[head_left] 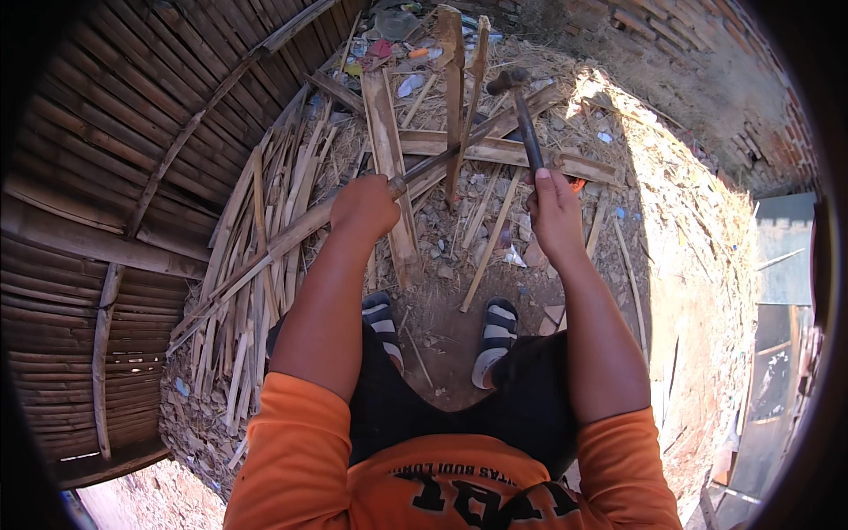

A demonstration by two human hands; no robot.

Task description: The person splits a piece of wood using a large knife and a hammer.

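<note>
The person's left hand [365, 205] is closed tightly around the handle of a blade [428, 167], which reaches up and right of that fist to a split upright piece of wood [453, 97]. The right hand [555, 212] is wrapped round a hammer [529, 132], its head beyond the knuckles; I'd worry that a glancing blow could skid toward the left fist, or unsteady wood tip.

Harsh sunlight bleaches the ground [707, 327] right of the hammer [528, 131], beyond a crisp shadow edge. Around the hammer lies soft shade; the slats [79, 115] left of it are dim. Focus looks fairly sharp; fisheye bends outer lines.
</note>
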